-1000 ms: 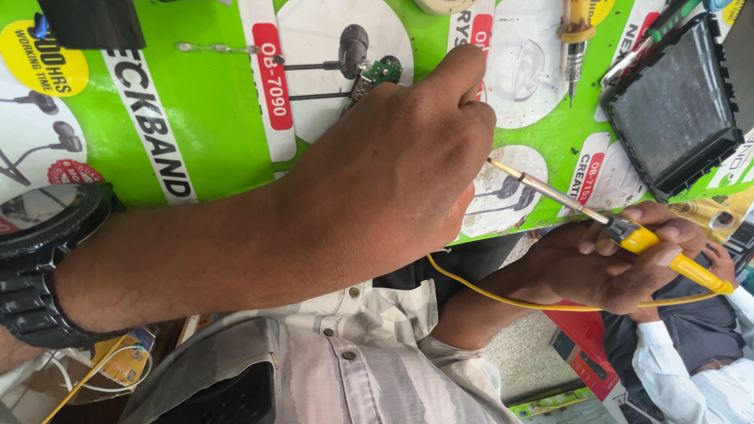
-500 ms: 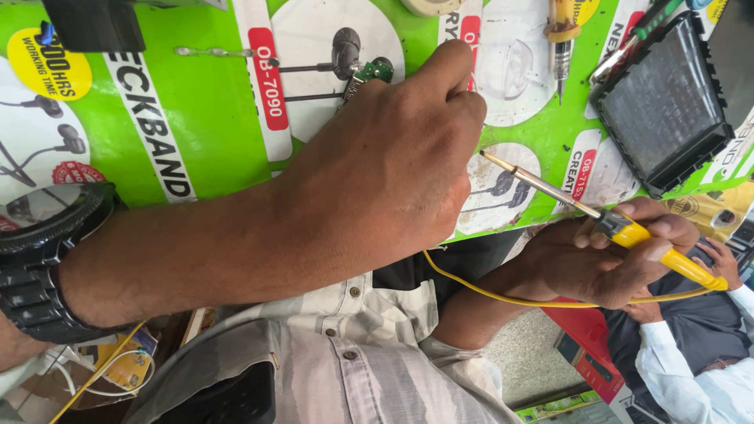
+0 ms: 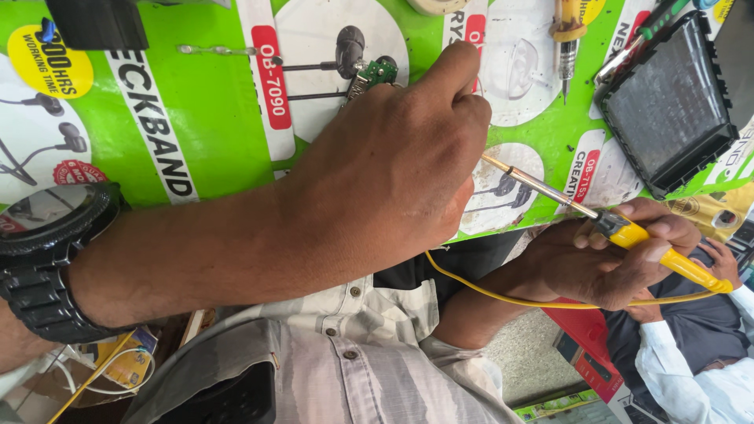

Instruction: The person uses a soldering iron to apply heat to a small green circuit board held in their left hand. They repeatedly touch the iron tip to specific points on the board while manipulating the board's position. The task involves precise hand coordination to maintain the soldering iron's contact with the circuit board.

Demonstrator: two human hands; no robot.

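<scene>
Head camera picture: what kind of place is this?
Probably a small electronics repair stall. The right hand holds a yellow soldering iron, the left hand covers a small green circuit board, and a screwdriver lies on the green worktop.

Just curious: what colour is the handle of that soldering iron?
Yellow, seen in the head view: the soldering iron handle.
</scene>
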